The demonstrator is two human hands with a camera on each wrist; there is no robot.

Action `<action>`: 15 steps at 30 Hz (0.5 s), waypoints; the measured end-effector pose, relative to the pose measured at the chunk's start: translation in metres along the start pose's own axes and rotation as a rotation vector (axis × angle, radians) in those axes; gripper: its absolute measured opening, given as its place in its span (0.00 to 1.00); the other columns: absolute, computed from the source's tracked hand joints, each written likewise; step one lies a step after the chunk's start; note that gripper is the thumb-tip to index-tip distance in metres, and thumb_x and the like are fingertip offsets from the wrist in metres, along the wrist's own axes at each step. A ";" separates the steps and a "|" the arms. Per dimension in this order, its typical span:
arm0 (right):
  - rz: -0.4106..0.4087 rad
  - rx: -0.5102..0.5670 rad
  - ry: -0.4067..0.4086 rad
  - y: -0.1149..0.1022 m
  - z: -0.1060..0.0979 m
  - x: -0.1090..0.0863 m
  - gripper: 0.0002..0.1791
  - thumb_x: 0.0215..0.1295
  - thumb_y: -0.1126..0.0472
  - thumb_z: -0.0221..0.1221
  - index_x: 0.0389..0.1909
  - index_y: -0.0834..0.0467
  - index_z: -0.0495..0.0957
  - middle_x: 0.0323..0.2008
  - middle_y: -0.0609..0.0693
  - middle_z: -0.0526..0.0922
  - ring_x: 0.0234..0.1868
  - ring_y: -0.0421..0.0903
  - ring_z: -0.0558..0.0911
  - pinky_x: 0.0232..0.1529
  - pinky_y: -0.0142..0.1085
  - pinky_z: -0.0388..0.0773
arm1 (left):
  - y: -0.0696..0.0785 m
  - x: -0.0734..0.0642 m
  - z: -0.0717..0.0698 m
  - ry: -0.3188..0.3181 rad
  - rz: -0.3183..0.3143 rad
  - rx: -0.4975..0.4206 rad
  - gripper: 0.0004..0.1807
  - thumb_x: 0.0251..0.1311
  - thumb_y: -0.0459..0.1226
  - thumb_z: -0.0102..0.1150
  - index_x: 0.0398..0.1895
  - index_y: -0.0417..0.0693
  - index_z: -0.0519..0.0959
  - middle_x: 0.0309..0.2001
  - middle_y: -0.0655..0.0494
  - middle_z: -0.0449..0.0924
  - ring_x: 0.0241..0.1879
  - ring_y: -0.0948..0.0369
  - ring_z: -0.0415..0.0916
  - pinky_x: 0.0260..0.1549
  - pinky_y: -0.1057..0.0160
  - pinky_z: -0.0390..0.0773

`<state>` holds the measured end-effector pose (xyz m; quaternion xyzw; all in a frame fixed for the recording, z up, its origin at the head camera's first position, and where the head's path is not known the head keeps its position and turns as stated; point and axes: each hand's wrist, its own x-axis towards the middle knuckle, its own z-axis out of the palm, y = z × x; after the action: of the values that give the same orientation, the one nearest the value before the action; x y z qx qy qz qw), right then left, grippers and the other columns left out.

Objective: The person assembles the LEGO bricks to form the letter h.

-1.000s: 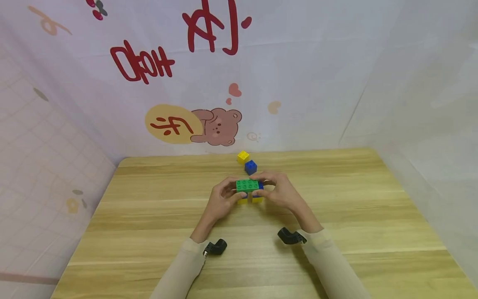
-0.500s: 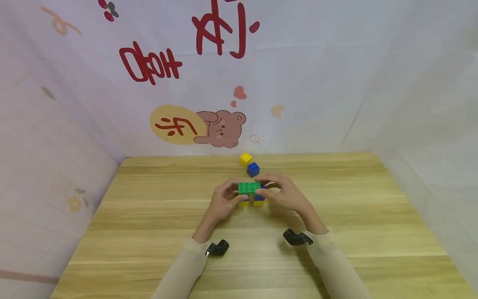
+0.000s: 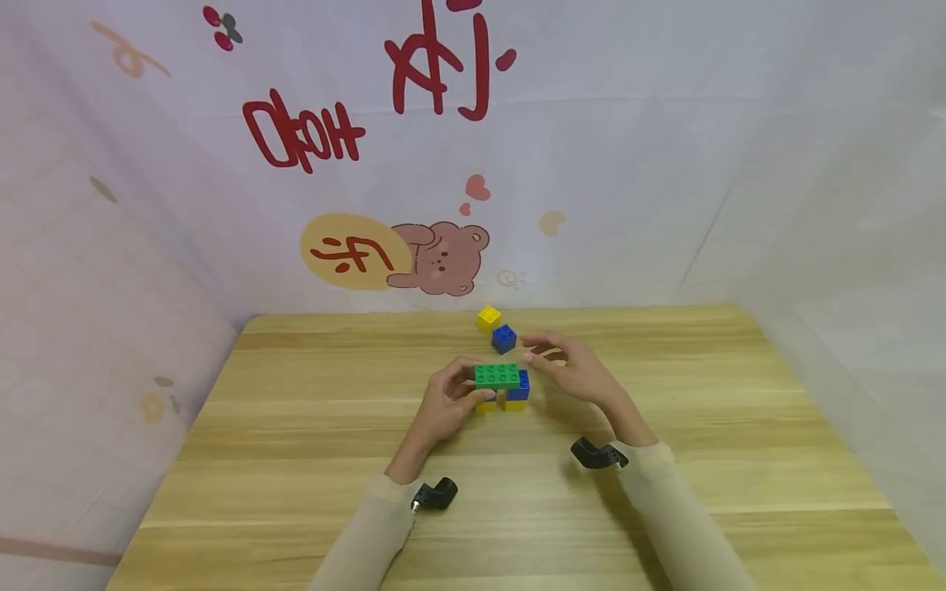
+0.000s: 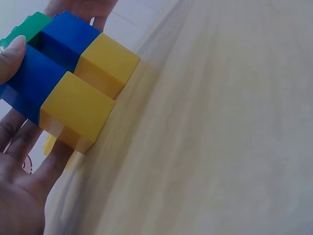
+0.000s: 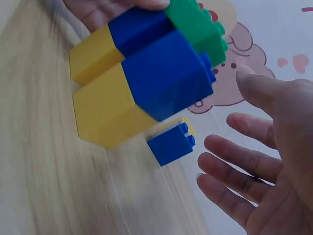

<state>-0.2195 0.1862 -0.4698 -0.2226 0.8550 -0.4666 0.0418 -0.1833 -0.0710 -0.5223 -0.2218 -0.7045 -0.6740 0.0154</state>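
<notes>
Two short columns of toy building bricks stand side by side, each a blue brick on a yellow brick. A long green brick with studs bridges their tops, and part of the right blue brick's studs shows beside it. My left hand holds the left column, with the thumb on the near side of the blue brick and the fingers round the far side. To the right of the structure is my right hand, holding nothing, its fingers spread and relaxed, apart from the bricks.
Behind the structure sit a loose blue brick and, just beyond it, a loose yellow brick. The wooden table ends at a white printed cloth at the back, with more cloth at both sides.
My right hand has let go of the bricks and moved off to the right, its fingers opening. My left hand keeps its hold. The view has shifted slightly.
</notes>
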 end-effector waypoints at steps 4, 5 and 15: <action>0.021 -0.027 -0.008 0.007 -0.002 0.007 0.26 0.74 0.49 0.61 0.65 0.59 0.77 0.63 0.57 0.82 0.58 0.52 0.83 0.61 0.50 0.82 | -0.001 -0.001 0.000 0.001 -0.002 -0.002 0.17 0.63 0.30 0.69 0.54 0.46 0.80 0.51 0.46 0.82 0.49 0.61 0.81 0.53 0.58 0.85; 0.028 -0.030 -0.011 0.008 -0.002 0.009 0.27 0.73 0.49 0.62 0.66 0.60 0.77 0.63 0.57 0.82 0.58 0.52 0.83 0.61 0.50 0.83 | -0.001 -0.001 0.000 0.004 -0.001 -0.002 0.17 0.63 0.30 0.69 0.54 0.45 0.80 0.51 0.46 0.82 0.49 0.61 0.81 0.53 0.58 0.85; 0.099 -0.028 -0.033 0.021 0.001 0.026 0.30 0.71 0.51 0.64 0.69 0.58 0.73 0.63 0.58 0.81 0.60 0.54 0.82 0.64 0.51 0.80 | -0.002 0.001 0.000 0.000 -0.010 0.000 0.16 0.63 0.30 0.68 0.54 0.44 0.79 0.51 0.46 0.82 0.51 0.61 0.81 0.56 0.53 0.84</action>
<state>-0.2497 0.1843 -0.4835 -0.1885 0.8705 -0.4483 0.0758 -0.1845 -0.0707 -0.5243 -0.2182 -0.7055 -0.6742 0.0118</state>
